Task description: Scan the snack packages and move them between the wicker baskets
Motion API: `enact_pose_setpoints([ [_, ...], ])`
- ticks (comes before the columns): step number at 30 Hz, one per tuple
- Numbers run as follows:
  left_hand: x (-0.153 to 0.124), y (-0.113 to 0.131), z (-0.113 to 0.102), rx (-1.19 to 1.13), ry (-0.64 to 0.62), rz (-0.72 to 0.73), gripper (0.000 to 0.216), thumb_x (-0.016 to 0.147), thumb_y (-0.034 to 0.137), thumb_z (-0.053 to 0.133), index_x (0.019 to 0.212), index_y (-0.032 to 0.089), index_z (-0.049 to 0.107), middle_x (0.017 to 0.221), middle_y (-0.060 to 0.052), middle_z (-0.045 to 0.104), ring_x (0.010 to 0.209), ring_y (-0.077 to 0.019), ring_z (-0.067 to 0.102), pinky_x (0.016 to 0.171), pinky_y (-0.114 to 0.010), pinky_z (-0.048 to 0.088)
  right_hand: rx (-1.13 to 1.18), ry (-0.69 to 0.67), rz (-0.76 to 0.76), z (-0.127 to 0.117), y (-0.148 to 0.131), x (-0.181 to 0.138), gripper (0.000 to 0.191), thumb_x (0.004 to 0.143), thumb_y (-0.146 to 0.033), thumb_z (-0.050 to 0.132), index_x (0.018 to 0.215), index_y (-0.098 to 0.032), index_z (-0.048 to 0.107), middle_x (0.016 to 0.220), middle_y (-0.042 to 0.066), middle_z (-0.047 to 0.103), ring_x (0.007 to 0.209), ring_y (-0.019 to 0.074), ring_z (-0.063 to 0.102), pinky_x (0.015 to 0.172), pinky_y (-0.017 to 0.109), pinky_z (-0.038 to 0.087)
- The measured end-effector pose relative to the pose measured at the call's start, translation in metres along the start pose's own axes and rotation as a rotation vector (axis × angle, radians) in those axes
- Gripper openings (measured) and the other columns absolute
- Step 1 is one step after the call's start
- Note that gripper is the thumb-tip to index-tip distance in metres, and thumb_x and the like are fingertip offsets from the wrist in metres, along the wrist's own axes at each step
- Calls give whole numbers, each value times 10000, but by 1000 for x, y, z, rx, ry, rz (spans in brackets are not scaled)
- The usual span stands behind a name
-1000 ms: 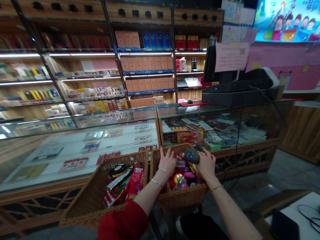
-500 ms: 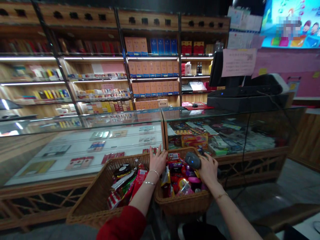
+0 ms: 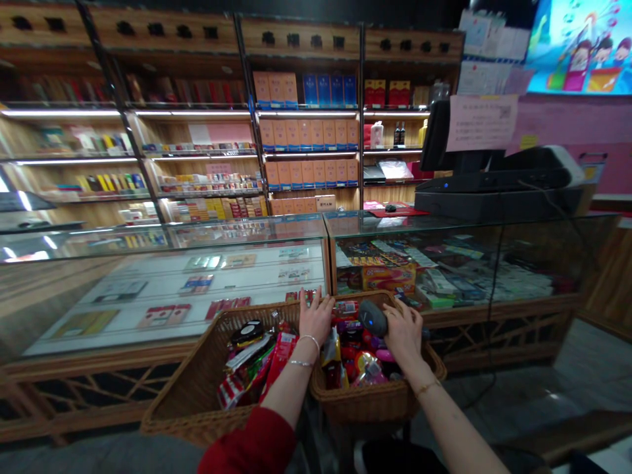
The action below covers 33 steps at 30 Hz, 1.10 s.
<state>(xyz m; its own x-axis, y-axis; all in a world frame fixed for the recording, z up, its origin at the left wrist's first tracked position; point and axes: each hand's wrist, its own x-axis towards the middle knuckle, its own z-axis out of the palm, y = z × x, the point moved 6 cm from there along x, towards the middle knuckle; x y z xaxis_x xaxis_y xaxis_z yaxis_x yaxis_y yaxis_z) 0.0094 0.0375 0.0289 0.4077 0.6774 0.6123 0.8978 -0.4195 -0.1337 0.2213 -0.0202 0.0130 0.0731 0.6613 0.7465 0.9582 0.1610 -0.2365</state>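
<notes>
My right hand (image 3: 403,332) is wrapped round a dark grey barcode scanner (image 3: 373,319) with a small blue light, above the right wicker basket (image 3: 365,398). That basket holds a mix of packaged snacks (image 3: 368,365) in red, purple and pink wrappers. Fingers apart, my left hand (image 3: 315,319) lies over the place where the two baskets' rims meet; whether it touches a rim or a package I cannot tell. The left wicker basket (image 3: 182,392) contains several long packets (image 3: 251,359), some red, some silver and green, partly hidden by my left forearm.
Behind the baskets runs a glass display counter (image 3: 276,230) with flat packs inside. On its right part stand a monitor (image 3: 437,135) and a black cash drawer unit (image 3: 494,204). A cable (image 3: 496,276) hangs down the counter front. Lit shelves (image 3: 311,155) of boxes line the back wall.
My right hand has moved slightly left with the scanner, further over the right basket. The rest of the view has shifted a little to the right. My left hand keeps its place between the baskets.
</notes>
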Motion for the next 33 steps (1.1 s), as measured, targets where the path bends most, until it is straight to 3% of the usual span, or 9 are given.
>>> enact_pose_setpoints([
  [16, -1, -1, 2, -33, -3, -39, 397, 879, 222, 533, 1260, 248, 644, 1314, -88, 654, 1418, -325, 385, 1178, -711, 3, 8, -4, -14, 0, 0, -5, 334, 750, -74, 532, 973, -248, 710, 1149, 4, 732, 1262, 228, 474, 1025, 400, 223],
  [33, -1, 2, 1, -39, -13, -38, 402, 902, 201, 474, 1261, 255, 647, 1321, -86, 646, 1414, -326, 391, 1173, -721, 12, 18, -23, -22, -2, -3, -7, 331, 745, -68, 548, 972, -254, 702, 1139, -11, 735, 1269, 216, 476, 1036, 400, 228],
])
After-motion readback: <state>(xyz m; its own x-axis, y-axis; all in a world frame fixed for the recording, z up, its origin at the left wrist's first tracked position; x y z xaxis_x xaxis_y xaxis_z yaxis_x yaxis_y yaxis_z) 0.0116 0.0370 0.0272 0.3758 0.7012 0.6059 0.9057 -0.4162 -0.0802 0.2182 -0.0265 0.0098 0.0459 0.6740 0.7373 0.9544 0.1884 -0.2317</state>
